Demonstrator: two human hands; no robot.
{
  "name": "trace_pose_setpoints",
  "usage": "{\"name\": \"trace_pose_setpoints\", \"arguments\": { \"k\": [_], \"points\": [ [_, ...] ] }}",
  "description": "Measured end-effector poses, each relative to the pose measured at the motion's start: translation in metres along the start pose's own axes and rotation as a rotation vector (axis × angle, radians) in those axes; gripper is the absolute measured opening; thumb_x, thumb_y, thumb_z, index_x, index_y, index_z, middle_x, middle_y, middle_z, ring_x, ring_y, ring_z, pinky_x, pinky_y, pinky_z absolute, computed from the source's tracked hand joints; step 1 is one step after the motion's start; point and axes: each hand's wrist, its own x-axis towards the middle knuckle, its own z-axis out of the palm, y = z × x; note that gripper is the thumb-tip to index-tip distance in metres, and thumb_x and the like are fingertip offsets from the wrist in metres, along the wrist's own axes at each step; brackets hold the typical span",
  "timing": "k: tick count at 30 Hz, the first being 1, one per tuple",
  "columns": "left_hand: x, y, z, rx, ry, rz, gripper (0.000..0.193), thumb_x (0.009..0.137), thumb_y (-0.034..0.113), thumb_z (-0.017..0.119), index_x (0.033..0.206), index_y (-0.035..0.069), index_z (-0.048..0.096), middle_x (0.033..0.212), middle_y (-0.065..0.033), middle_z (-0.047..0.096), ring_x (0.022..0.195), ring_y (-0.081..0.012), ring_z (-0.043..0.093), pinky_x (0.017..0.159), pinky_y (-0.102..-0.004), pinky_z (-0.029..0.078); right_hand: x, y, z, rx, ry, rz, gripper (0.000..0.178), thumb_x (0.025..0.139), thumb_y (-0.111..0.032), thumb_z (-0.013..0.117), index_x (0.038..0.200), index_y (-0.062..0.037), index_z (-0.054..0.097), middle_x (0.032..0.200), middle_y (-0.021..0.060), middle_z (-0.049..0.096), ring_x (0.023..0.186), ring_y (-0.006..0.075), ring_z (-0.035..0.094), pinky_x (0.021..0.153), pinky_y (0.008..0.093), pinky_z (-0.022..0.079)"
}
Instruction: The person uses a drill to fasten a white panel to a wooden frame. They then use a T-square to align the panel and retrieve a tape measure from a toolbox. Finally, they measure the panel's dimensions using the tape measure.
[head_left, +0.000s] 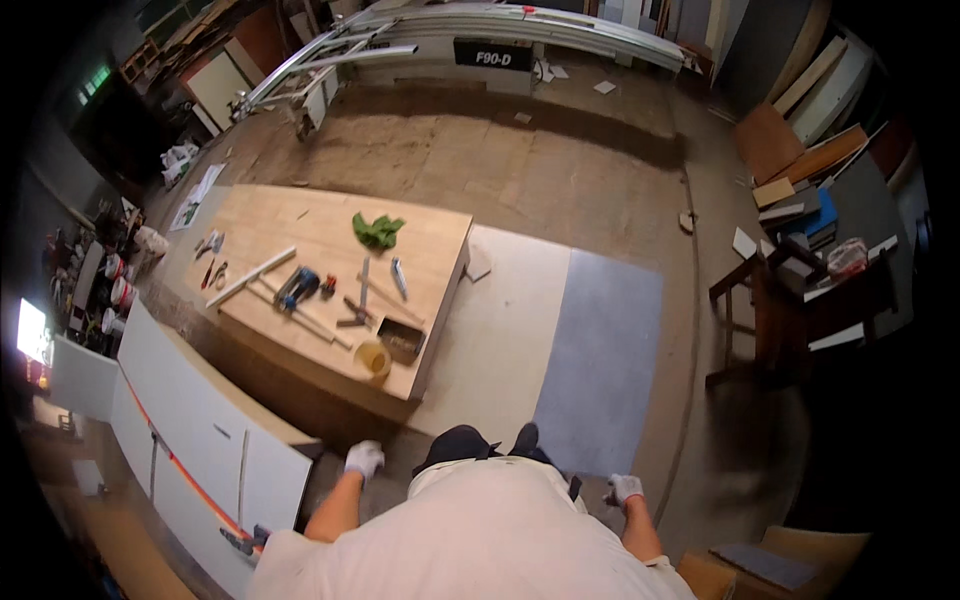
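My left hand (pixel 365 458), in a pale work glove, hangs beside my body with its fingers curled in. I see nothing in it. It is nearest to the end of a long white panel (pixel 205 430) and the near edge of a wooden workbench (pixel 330 215). My right hand (pixel 624 488), also gloved, is held out on the other side, fingers bent and no object visible in them. Below it lies a grey-blue sheet (pixel 605 360) on the floor, next to a cream sheet (pixel 510 310). Neither hand appears to touch anything.
On the bench lie a cordless drill (pixel 297 287), a green cloth (pixel 378 231), a yellow tape roll (pixel 372 360), an open box (pixel 400 340) and several hand tools. A long sliding saw (pixel 500 50) spans the back. A wooden chair (pixel 765 310) stands right. An orange strap (pixel 175 455) crosses the white panel.
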Motion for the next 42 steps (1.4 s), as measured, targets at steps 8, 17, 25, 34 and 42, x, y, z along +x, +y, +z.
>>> {"name": "trace_pose_setpoints", "arguments": {
  "k": [8,17,25,34,42],
  "points": [
    [0.145,0.133,0.012,-0.176,-0.825,-0.483,0.024,0.078,0.031,0.07,0.091,0.015,0.083,0.109,-0.0171,0.078,0.1,-0.0362,0.075,0.087,-0.0484,0.059,0.204,-0.04,-0.363,0.983,0.205,0.389,0.027,0.093,-0.026,0.07,0.102,-0.0004,0.073,0.088,0.0193,0.075,0.076,0.0349,0.075,0.079,0.0443,0.061],
    [0.655,0.096,-0.1,-0.113,-0.414,-0.1,0.017,0.086,0.024,0.064,0.084,0.014,0.077,0.097,-0.0195,0.076,0.09,-0.0367,0.074,0.08,-0.0483,0.058,0.388,0.0,-0.448,-0.023,-0.142,-0.052,0.044,0.081,-0.027,0.086,0.117,-0.0063,0.072,0.088,0.0148,0.078,0.081,0.0306,0.076,0.078,0.0431,0.059],
    [1.044,0.154,-0.353,-0.723,0.328,-0.307,0.049,0.083,0.01,0.071,0.13,-0.005,0.069,0.111,-0.0179,0.076,0.09,-0.0228,0.072,0.083,-0.035,0.058,0.647,0.01,-0.653,0.535,-0.162,0.367,0.039,0.085,-0.026,0.083,0.116,-0.0047,0.072,0.09,0.0145,0.079,0.079,0.0289,0.076,0.082,0.0434,0.06],
    [1.106,0.216,-0.263,-0.257,-0.639,-0.505,0.034,0.096,0.038,0.056,0.103,0.013,0.078,0.11,-0.0192,0.077,0.104,-0.0388,0.073,0.093,-0.0509,0.056,1.021,0.001,-0.991,-0.441,0.181,-0.297,0.038,0.079,-0.034,0.085,0.108,-0.0111,0.075,0.096,0.0204,0.077,0.092,0.0368,0.076,0.083,0.0473,0.059],
    [1.297,0.256,-0.265,-0.453,-0.647,-0.663,0.036,0.097,0.038,0.056,0.098,0.007,0.074,0.096,-0.0176,0.076,0.087,-0.0355,0.074,0.082,-0.0492,0.058,1.259,-0.123,-1.243,0.181,0.119,-0.15,0.044,0.099,-0.04,0.061,0.107,0.0009,0.076,0.097,0.0257,0.076,0.09,0.0356,0.076,0.086,0.0464,0.058]
  ]
}}
